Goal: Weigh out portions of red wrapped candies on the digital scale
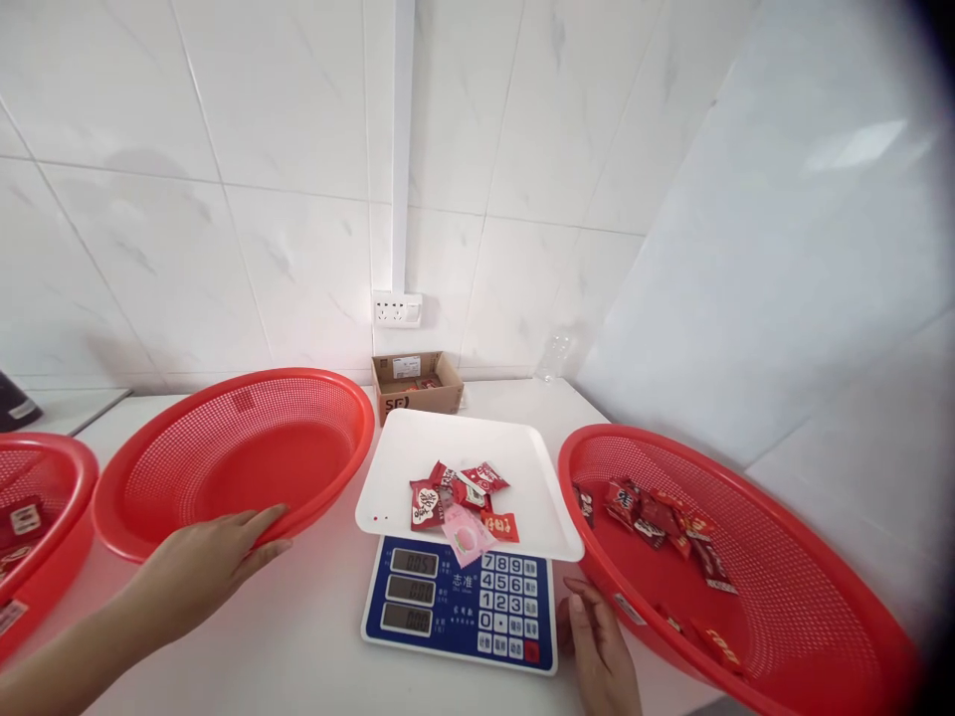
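Observation:
My left hand [205, 562] is closed on the near rim of a red mesh basket [298, 472], its fingers over the edge and thumb outside. That basket shows nothing inside. My right hand [597, 636] is beside the right edge of a blue digital scale [459, 607], fingers loosely bent and apart, near the right-hand red basket [791, 517]. On the scale sits a white tray [403, 447] holding several small red snack packets [429, 504] and one pink packet [467, 532], which overhangs the tray's near edge.
Several red packets [657, 512] lie in the right basket. Another red basket [60, 537] at the far left holds more packets [22, 522]. Behind the tray stands an open cardboard box [418, 398]. A clear plastic container [553, 358] is against the wall, right of a socket [398, 309].

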`<state>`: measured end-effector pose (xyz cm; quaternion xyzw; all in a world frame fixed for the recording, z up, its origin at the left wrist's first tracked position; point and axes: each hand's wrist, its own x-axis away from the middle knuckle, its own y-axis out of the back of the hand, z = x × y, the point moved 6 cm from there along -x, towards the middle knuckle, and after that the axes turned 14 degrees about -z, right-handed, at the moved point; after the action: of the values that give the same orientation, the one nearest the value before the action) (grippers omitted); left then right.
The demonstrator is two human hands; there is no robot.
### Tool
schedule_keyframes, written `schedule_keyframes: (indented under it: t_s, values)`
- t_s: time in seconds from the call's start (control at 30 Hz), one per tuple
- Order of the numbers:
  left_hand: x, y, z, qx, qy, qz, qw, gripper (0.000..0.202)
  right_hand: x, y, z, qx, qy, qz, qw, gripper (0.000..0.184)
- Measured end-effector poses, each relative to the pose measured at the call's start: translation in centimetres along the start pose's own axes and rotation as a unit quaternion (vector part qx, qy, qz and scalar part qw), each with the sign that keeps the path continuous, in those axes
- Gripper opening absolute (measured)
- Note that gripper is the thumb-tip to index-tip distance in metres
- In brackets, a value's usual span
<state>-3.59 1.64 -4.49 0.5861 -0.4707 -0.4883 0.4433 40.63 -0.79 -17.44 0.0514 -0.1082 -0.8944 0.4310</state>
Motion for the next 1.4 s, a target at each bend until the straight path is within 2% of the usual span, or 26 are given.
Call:
schedule_keyframes:
  t_s: [0.13, 0.2, 0.27, 0.33, 0.43, 0.5, 0.6, 0.73, 0.83, 0.93, 1.03, 1.1, 1.2, 1.33, 1.4]
  values:
    - [0.1, -0.2, -1.7, 0.021, -0.047, -0.029, 0.998, 0.052, 0.1, 0.0, 0.0, -0.018, -0.011, 0.0, 1.0, 0.053]
    - [-0.1, 0.1, -4.1, 0.048, -0.093, -0.07, 0.992, 0.05, 0.1, -0.1, 0.0, -0.028, -0.013, -0.001, 1.0, 0.053]
    - [-0.3, 0.3, -7.3, 0.091, -0.15, -0.09, 0.98, 0.048, 0.1, -0.1, 0.1, -0.035, -0.016, -0.002, 0.999, 0.054]
    - [-0.8, 0.2, -10.9, 0.138, -0.195, -0.07, 0.968, 0.047, 0.2, -0.1, 0.3, -0.035, -0.014, -0.002, 0.999, 0.054]
    - [-2.1, -0.4, -15.3, 0.175, -0.219, -0.016, 0.96, 0.046, 0.3, -0.1, 0.5, -0.039, -0.003, 0.001, 0.999, 0.053]
    - [-3.2, -0.7, -17.2, 0.177, -0.226, 0.0, 0.958, 0.047, 0.4, -0.2, 0.5, -0.049, 0.003, 0.004, 0.999, 0.053]
    - [-4.9, -1.1, -18.6, 0.166, -0.226, 0.025, 0.96, 0.054, 0.4, -0.4, 0.3, -0.067, 0.008, 0.003, 0.998, 0.054]
    - [-6.5, -1.5, -18.9, 0.15, -0.211, 0.069, 0.964, 0.058, 0.4, -0.4, 0.2, -0.082, 0.009, -0.015, 0.996, 0.051]
    - [-7.2, -1.9, -19.1, 0.152, -0.208, 0.089, 0.962, 0.056, 0.4, -0.5, 0.2, -0.071, 0.005, -0.004, 0.997, 0.05]
    - [-7.8, -2.4, -19.3, 0.163, -0.203, 0.086, 0.962, 0.055, 0.4, -0.5, 0.4, -0.055, 0.003, 0.01, 0.998, 0.054]
    - [-8.1, -2.2, -18.7, 0.172, -0.174, 0.075, 0.967, 0.066, 0.5, -0.3, 0.7, -0.053, 0.008, 0.004, 0.999, 0.055]
    - [-8.2, -1.4, -17.5, 0.171, -0.152, 0.075, 0.971, 0.071, 0.5, -0.3, 1.0, -0.049, 0.008, 0.007, 0.999, 0.056]
    - [-8.4, 0.8, -14.7, 0.153, -0.124, 0.057, 0.979, 0.067, 0.7, -0.3, 1.4, -0.039, 0.007, 0.01, 0.999, 0.057]
    - [-9.0, 4.3, -10.7, 0.09, -0.092, -0.029, 0.991, 0.055, 0.7, -0.2, 1.9, -0.039, 0.007, 0.006, 0.999, 0.057]
    - [-8.8, 5.2, -10.2, 0.063, -0.09, -0.071, 0.991, 0.05, 0.7, -0.3, 2.0, -0.042, 0.012, 0.005, 0.999, 0.054]
